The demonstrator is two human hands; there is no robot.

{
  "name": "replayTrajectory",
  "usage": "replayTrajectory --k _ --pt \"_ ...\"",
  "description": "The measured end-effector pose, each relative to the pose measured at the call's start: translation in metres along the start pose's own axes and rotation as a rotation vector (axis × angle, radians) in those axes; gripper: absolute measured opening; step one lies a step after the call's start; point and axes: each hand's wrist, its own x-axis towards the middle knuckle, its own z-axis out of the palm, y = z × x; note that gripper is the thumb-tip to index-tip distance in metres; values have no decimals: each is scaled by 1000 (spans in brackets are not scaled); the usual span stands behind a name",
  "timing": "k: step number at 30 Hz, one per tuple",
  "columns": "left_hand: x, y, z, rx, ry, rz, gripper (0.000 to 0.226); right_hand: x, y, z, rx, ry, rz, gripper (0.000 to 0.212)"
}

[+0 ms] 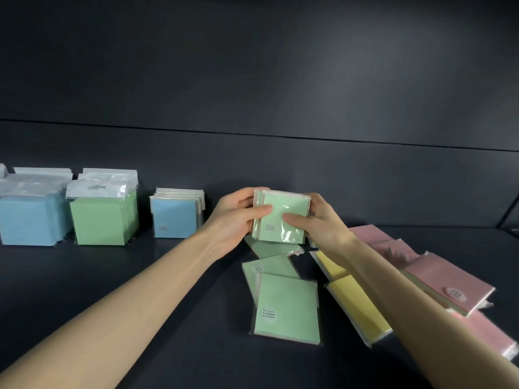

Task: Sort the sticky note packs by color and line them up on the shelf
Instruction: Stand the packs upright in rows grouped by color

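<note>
A small bunch of light green sticky note packs [283,203] is held upright above the dark shelf [140,290]. My left hand [236,217] grips its left edge and my right hand [317,220] grips its right edge, thumbs across the front. Below lie more light green packs [286,304], flat and overlapping. Yellow packs [359,307] lie to their right, partly under my right forearm. Pink packs [449,279] lie at the far right. Standing in a row at the left are small blue packs [174,217], larger green packs [101,220] and larger blue packs [28,220].
The dark back wall [280,164] rises right behind the standing rows. Bare shelf surface lies between the small blue packs and my hands, and across the front left under my left forearm.
</note>
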Motion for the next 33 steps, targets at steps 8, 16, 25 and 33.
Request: replayTrajectory --k 8,16,25,33 --pt "4 -18 -16 894 -15 -153 79 4 -2 -10 -41 171 -28 26" --pt "3 -6 -18 925 -4 -139 59 4 2 -16 -9 217 -60 29" --pt "3 17 -30 416 -20 -153 30 2 1 -19 78 280 -67 24" --pt "2 1 -11 258 62 -81 28 2 0 2 311 132 99 23"
